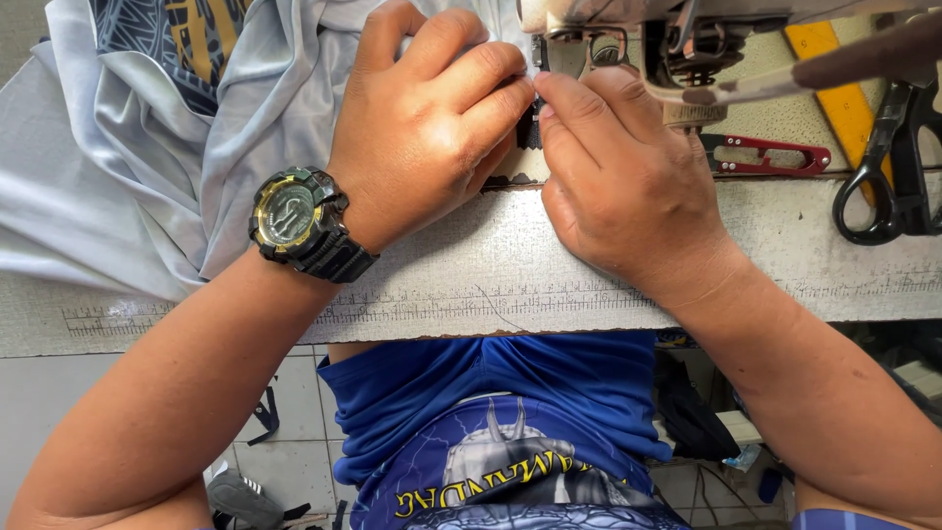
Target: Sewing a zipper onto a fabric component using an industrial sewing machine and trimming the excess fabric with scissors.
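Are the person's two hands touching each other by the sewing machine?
Touching. The head view shows the left hand and right hand pressed together at the fingertips, pinching a small dark piece under the sewing machine.

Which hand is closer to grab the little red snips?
The right hand, probably. The red snips lie on the table just past its knuckles. The left hand sits on the far side, beside the grey cloth, pinching at the machine's needle area.
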